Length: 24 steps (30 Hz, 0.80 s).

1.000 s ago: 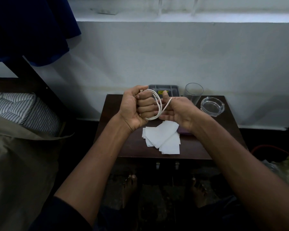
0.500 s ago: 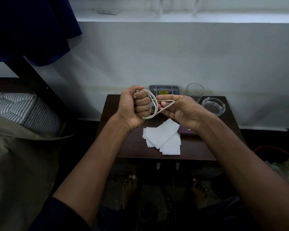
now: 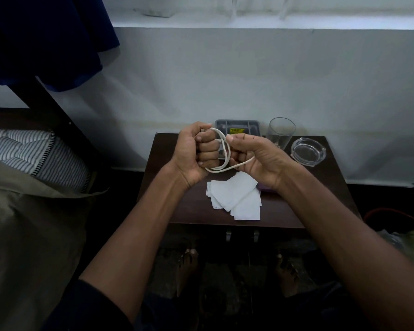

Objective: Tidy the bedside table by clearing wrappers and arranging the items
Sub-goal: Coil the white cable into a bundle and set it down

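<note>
Above the dark wooden bedside table (image 3: 287, 211) I hold a white cable (image 3: 225, 163) wound into loops. My left hand (image 3: 194, 154) is a fist gripping the coil. My right hand (image 3: 256, 156) pinches one strand between thumb and fingers and holds a loop out beside the fist. Under my hands lie several white paper pieces (image 3: 234, 199), fanned out on the tabletop. A grey compartment tray (image 3: 239, 126) stands at the table's back edge, partly hidden by my hands. A small purple thing (image 3: 264, 188) peeks out under my right wrist.
A clear drinking glass (image 3: 281, 131) and a glass ashtray (image 3: 307, 151) stand at the table's back right. A bed with a striped mattress (image 3: 29, 158) lies to the left. A bin with a bag (image 3: 406, 232) sits on the floor at right. My bare feet are under the table.
My right hand has carried the cable strand down and around the coil, from the top of the left fist toward its underside. The left fist has stayed in place.
</note>
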Motion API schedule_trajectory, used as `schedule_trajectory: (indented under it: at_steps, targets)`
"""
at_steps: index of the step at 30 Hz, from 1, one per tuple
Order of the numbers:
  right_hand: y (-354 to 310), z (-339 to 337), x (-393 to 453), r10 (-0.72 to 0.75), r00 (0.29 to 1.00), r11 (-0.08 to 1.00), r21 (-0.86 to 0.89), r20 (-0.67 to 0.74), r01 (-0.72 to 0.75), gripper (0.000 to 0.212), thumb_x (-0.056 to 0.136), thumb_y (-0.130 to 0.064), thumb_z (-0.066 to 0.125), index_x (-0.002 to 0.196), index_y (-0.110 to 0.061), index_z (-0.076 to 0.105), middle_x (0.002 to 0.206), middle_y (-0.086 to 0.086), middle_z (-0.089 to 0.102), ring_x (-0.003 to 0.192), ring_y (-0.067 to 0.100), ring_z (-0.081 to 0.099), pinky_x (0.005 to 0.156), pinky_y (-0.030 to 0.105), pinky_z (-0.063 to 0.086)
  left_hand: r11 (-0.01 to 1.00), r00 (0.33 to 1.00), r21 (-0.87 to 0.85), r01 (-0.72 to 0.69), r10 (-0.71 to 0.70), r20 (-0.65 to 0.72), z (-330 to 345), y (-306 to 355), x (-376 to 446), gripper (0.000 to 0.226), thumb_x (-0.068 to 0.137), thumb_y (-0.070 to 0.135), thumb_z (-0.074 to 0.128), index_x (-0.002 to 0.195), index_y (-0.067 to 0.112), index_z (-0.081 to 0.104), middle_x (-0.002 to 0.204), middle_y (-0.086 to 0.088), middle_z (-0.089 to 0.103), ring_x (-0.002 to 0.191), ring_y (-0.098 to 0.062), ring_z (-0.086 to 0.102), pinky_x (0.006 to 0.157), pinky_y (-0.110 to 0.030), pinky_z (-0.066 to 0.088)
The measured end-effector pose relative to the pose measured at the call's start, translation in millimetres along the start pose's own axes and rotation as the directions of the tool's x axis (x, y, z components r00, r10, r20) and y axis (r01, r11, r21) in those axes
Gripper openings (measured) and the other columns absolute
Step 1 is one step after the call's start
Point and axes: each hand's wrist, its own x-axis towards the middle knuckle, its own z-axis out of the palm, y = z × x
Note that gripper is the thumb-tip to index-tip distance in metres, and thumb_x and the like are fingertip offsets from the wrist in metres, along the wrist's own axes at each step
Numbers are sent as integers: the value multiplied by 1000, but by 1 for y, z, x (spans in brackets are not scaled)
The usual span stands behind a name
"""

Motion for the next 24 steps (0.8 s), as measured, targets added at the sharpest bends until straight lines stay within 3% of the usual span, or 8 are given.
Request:
schedule_trajectory:
  at_steps: [3, 6, 8, 12, 16, 19, 22, 24]
  targets:
    - [-1, 0, 0, -50, 996, 996, -83, -71, 44, 26, 73, -17, 89, 94, -7, 75, 83, 8, 69, 71, 15, 63, 62, 23, 54, 990, 990, 129, -58, 74, -118, 3, -4, 3, 54, 105, 31, 37, 51, 29, 34, 43, 13, 20, 40, -7, 3, 35, -17, 7]
    - [1, -1, -1, -78, 987, 984, -168, -137, 55, 21, 82, 1, 84, 102, 0, 77, 89, 12, 74, 78, 20, 66, 64, 22, 53, 942, 963, 329, -67, 147, -224, 6, -6, 5, 52, 107, 38, 44, 56, 28, 37, 45, 13, 24, 37, -5, 15, 35, -19, 18]
    - [2, 2, -2, -96, 978, 967, -249, -185, 48, 24, 86, 8, 79, 111, 6, 77, 95, 16, 76, 81, 21, 66, 65, 22, 53, 864, 929, 502, -51, 225, -293, 7, -10, 6, 56, 108, 51, 47, 57, 27, 43, 48, 10, 33, 40, -7, 26, 42, -23, 31]
    - [1, 6, -1, -136, 941, 932, -362, -309, 16, 14, 93, 8, 72, 105, 8, 78, 86, 16, 73, 58, 8, 61, 54, 17, 49, 625, 864, 780, 5, 389, -318, 1, -16, 9, 63, 105, 67, 39, 71, 21, 65, 73, -3, 65, 57, -9, 49, 58, -25, 43]
    - [0, 7, 2, -107, 927, 925, -377, -358, -39, 15, 99, -1, 68, 108, 6, 78, 95, 16, 73, 84, 25, 58, 80, 36, 50, 482, 873, 874, -57, 449, -191, -7, -18, 11, 40, 114, 47, 34, 95, 26, 63, 77, 1, 57, 64, -8, 54, 66, -30, 48]
    - [-2, 8, 0, -23, 962, 930, -358, -271, -78, 19, 108, -12, 57, 103, -9, 75, 97, 6, 72, 89, 17, 64, 83, 35, 51, 383, 851, 922, -57, 502, -156, -11, -22, 13, 28, 114, 43, 37, 100, 25, 54, 84, 0, 61, 70, -12, 62, 71, -39, 54]
    - [0, 11, 0, 59, 990, 967, -237, -130, -89, 27, 113, -21, 48, 93, -21, 66, 86, -3, 66, 85, 15, 66, 87, 38, 51, 349, 775, 936, -45, 604, -188, -10, -24, 12, 35, 114, 40, 37, 104, 14, 57, 82, -1, 64, 72, -23, 67, 73, -43, 56]
    - [2, 14, -1, 21, 995, 975, -218, -95, -41, 29, 113, -30, 49, 94, -19, 68, 85, -2, 68, 86, 16, 67, 86, 38, 53, 256, 703, 966, -20, 691, -169, -8, -25, 11, 36, 114, 38, 38, 108, 12, 62, 84, -5, 70, 80, -31, 70, 72, -44, 55]
